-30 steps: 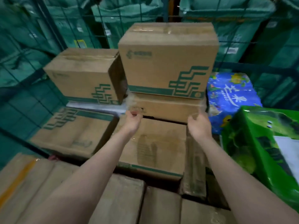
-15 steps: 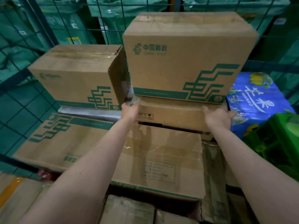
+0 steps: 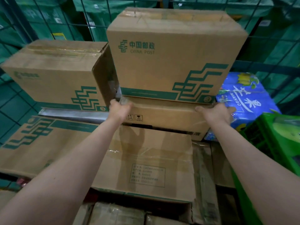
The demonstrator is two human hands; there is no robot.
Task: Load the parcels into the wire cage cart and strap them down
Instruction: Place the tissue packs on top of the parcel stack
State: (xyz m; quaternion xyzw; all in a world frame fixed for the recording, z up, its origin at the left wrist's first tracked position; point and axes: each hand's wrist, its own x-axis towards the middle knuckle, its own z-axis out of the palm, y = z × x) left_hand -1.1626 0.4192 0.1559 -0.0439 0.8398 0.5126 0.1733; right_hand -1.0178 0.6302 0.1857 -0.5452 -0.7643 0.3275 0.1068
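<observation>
Gripping the flat carton (image 3: 165,118) at either end with left hand (image 3: 119,109) and right hand (image 3: 217,113), China Post box (image 3: 170,62) stacked on top near the wire cage cart's (image 3: 100,18) back wall, looked mid-loading and needed a level push rearward before strapping.

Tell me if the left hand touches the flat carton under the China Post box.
Touching: head view shows the left hand gripping a corner of the flat carton.
</observation>
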